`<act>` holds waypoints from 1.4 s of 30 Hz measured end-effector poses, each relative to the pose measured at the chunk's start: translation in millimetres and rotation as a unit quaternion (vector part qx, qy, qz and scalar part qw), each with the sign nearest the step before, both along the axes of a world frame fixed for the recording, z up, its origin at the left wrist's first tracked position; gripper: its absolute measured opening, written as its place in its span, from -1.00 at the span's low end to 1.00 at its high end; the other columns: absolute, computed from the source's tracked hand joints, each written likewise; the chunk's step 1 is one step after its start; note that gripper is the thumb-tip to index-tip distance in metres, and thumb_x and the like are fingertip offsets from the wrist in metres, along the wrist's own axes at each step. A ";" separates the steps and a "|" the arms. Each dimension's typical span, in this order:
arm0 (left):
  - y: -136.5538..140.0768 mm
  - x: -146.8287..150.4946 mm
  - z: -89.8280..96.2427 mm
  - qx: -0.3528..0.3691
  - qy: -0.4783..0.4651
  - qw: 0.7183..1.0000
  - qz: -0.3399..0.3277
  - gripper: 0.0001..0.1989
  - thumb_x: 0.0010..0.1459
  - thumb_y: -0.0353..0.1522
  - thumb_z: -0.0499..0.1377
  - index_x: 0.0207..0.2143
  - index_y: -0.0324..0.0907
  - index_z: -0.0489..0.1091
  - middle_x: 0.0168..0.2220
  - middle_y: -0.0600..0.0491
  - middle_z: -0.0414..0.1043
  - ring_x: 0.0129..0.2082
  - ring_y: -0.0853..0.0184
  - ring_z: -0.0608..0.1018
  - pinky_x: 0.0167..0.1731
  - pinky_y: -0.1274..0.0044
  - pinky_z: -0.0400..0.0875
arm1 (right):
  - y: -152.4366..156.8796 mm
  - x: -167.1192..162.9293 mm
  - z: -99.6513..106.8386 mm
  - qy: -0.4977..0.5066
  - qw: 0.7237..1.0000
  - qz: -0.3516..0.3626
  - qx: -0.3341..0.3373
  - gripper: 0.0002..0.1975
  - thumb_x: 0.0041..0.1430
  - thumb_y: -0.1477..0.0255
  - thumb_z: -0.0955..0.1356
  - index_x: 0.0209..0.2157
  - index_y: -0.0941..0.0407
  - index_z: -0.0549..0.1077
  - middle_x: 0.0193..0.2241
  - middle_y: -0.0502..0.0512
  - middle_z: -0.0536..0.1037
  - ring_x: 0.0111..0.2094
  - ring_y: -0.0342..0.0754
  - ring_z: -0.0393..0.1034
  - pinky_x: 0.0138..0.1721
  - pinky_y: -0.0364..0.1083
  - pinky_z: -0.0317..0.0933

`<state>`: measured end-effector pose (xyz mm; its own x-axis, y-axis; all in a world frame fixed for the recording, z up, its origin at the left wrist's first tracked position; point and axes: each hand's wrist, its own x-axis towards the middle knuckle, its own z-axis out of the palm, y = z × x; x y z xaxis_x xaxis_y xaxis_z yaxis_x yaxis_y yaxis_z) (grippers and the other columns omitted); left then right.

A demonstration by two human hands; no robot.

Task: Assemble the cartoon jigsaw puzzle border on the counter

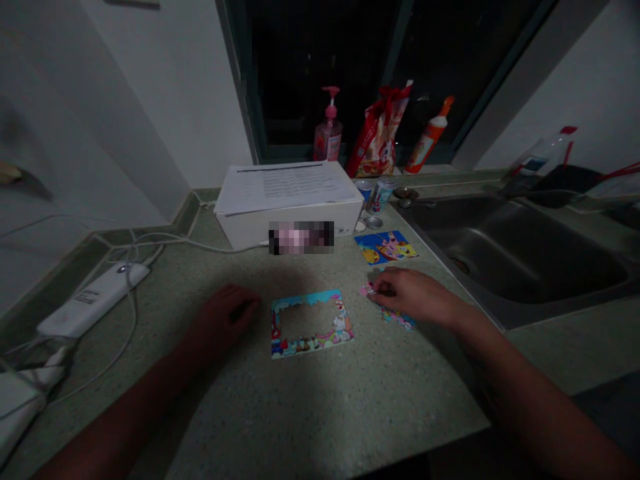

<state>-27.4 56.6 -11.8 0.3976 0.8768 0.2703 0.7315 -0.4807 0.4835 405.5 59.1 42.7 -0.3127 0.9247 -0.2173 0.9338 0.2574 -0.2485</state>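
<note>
A jigsaw puzzle border (pixel 345 325) lies on the counter in front of me, its edge pieces joined round a bare middle. My left hand (pixel 225 319) rests just left of it, fingers loosely curled together, with nothing visible in them. To the right, my right hand (pixel 415 293) reaches over a small pile of loose puzzle pieces (pixel 399 320). Its thumb and fingers pinch at a pink puzzle piece (pixel 367 289), partly hidden by the fingertips. Behind that hand lies a picture card (pixel 385 247) with cartoon figures on blue and yellow.
A white box (pixel 245 227) with a printed sheet stands at the back; a pixelated patch covers something before it. Cans (pixel 381 195), a pump bottle (pixel 327 140) and a red bag (pixel 383 133) stand behind. A sink (pixel 520 253) is right, a power strip (pixel 93 300) with cables left.
</note>
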 end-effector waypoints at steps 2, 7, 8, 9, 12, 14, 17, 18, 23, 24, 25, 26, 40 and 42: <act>-0.4 0.7 0.8 0.000 -0.001 1.000 0.003 -0.73 0.42 -0.22 0.12 -0.16 -0.06 0.62 -0.18 -0.04 0.69 -0.15 0.12 0.68 -0.01 0.23 0.62 | -0.6 -1.1 -0.3 -0.011 1.000 -0.007 0.011 -0.86 0.36 0.29 0.44 -0.21 0.04 0.62 -0.24 0.14 0.72 -0.26 0.08 0.57 -0.28 0.00 0.25; -1.0 1.8 2.5 -0.008 -0.001 1.000 0.003 -0.73 0.42 -0.22 0.12 -0.16 -0.06 0.61 -0.19 -0.03 0.69 -0.16 0.13 0.67 -0.03 0.24 0.62 | -0.9 -3.1 -2.5 -0.025 1.000 -0.004 0.006 -0.93 0.31 0.37 0.43 -0.25 0.04 0.60 -0.30 0.12 0.69 -0.31 0.07 0.55 -0.32 0.00 0.22; -1.0 1.8 2.6 -0.008 -0.001 1.000 0.002 -0.74 0.42 -0.22 0.12 -0.16 -0.06 0.61 -0.19 -0.03 0.69 -0.17 0.13 0.67 -0.02 0.24 0.62 | -1.1 -3.5 -3.1 -0.023 1.000 -0.006 0.008 -0.94 0.30 0.38 0.43 -0.26 0.04 0.59 -0.31 0.12 0.69 -0.32 0.06 0.54 -0.32 -0.01 0.21; -1.0 1.7 2.7 -0.008 -0.001 1.000 0.001 -0.74 0.42 -0.22 0.12 -0.16 -0.05 0.61 -0.19 -0.04 0.69 -0.16 0.13 0.67 -0.02 0.23 0.62 | -1.4 -3.8 -3.6 -0.019 1.000 -0.009 0.011 -0.95 0.28 0.39 0.44 -0.25 0.04 0.59 -0.31 0.12 0.69 -0.33 0.06 0.54 -0.33 -0.01 0.20; -1.0 1.4 2.7 -0.011 -0.003 1.000 0.000 -0.74 0.42 -0.23 0.12 -0.16 -0.07 0.61 -0.18 -0.05 0.69 -0.15 0.11 0.67 -0.02 0.20 0.62 | -2.4 -4.4 -3.9 -0.006 1.000 -0.009 0.015 -0.91 0.27 0.40 0.44 -0.19 0.04 0.60 -0.29 0.13 0.69 -0.31 0.07 0.55 -0.30 0.00 0.23; -1.0 1.4 2.8 -0.017 -0.003 1.000 0.001 -0.74 0.41 -0.23 0.13 -0.16 -0.08 0.61 -0.18 -0.06 0.69 -0.15 0.10 0.67 -0.02 0.19 0.62 | -2.7 -4.6 -3.1 -0.010 1.000 -0.003 0.008 -0.90 0.29 0.41 0.43 -0.18 0.05 0.60 -0.27 0.13 0.70 -0.29 0.07 0.55 -0.29 -0.01 0.23; -1.0 2.0 3.5 -0.020 -0.002 1.000 0.004 -0.74 0.41 -0.24 0.13 -0.16 -0.08 0.62 -0.18 -0.06 0.69 -0.14 0.11 0.66 0.01 0.18 0.62 | -2.0 -4.5 -1.4 -0.019 1.000 0.003 -0.006 -0.91 0.34 0.40 0.41 -0.20 0.06 0.60 -0.27 0.13 0.70 -0.28 0.07 0.55 -0.28 -0.02 0.22; -1.0 2.2 3.6 -0.018 -0.001 1.000 0.005 -0.73 0.41 -0.23 0.12 -0.16 -0.09 0.62 -0.18 -0.06 0.69 -0.14 0.11 0.66 0.01 0.19 0.62 | -1.6 -4.2 -0.9 -0.018 1.000 0.003 -0.009 -0.90 0.35 0.39 0.40 -0.21 0.06 0.61 -0.27 0.13 0.70 -0.28 0.06 0.55 -0.28 -0.02 0.22; -0.8 1.5 2.4 -0.014 -0.001 1.000 0.004 -0.73 0.40 -0.21 0.12 -0.16 -0.07 0.62 -0.17 -0.05 0.69 -0.15 0.11 0.67 -0.01 0.22 0.61 | 0.0 -0.3 0.4 0.008 1.000 0.003 -0.004 -0.85 0.36 0.43 0.37 -0.24 0.07 0.62 -0.27 0.15 0.71 -0.30 0.05 0.55 -0.27 -0.02 0.22; -0.7 1.3 2.0 -0.014 -0.003 1.000 0.004 -0.73 0.40 -0.22 0.12 -0.16 -0.06 0.62 -0.18 -0.04 0.69 -0.15 0.11 0.68 -0.01 0.22 0.61 | 0.0 0.5 0.7 0.016 1.000 0.002 0.002 -0.85 0.34 0.46 0.37 -0.22 0.07 0.63 -0.26 0.15 0.72 -0.29 0.05 0.55 -0.27 -0.02 0.23; -0.8 1.1 1.7 -0.015 -0.004 1.000 0.003 -0.74 0.40 -0.22 0.12 -0.16 -0.06 0.61 -0.18 -0.04 0.69 -0.15 0.11 0.68 -0.02 0.23 0.61 | 0.0 1.1 0.9 0.023 1.000 0.002 0.007 -0.84 0.32 0.48 0.38 -0.19 0.07 0.64 -0.25 0.14 0.72 -0.28 0.05 0.56 -0.25 -0.02 0.24; -0.8 1.0 1.5 -0.015 -0.005 1.000 0.003 -0.74 0.40 -0.23 0.13 -0.16 -0.05 0.61 -0.18 -0.04 0.69 -0.15 0.11 0.68 -0.02 0.23 0.61 | -0.2 1.5 1.2 0.027 1.000 0.002 0.008 -0.82 0.30 0.50 0.38 -0.15 0.06 0.65 -0.23 0.14 0.73 -0.27 0.05 0.57 -0.23 -0.02 0.26; -1.4 0.8 0.9 -0.010 -0.004 1.000 0.001 -0.74 0.42 -0.22 0.12 -0.15 -0.06 0.60 -0.18 -0.04 0.68 -0.15 0.11 0.67 0.00 0.19 0.63 | -0.3 1.9 -4.2 0.050 0.998 0.046 -0.004 -0.68 0.34 0.49 0.41 0.08 0.04 0.64 -0.12 0.14 0.70 -0.16 0.07 0.58 -0.09 0.02 0.36; -2.1 1.5 1.9 -0.011 -0.010 1.000 0.004 -0.75 0.42 -0.23 0.12 -0.16 -0.03 0.60 -0.18 -0.04 0.68 -0.15 0.10 0.66 0.00 0.19 0.63 | -0.1 2.2 -4.1 0.046 0.998 0.050 -0.005 -0.71 0.35 0.48 0.41 0.06 0.05 0.64 -0.14 0.14 0.69 -0.15 0.08 0.57 -0.09 0.02 0.36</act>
<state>-26.0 54.4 -9.9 0.3843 0.8861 0.2590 0.7257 -0.4634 0.5086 407.7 59.1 38.6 -0.4227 0.8858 -0.1917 0.8765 0.3458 -0.3347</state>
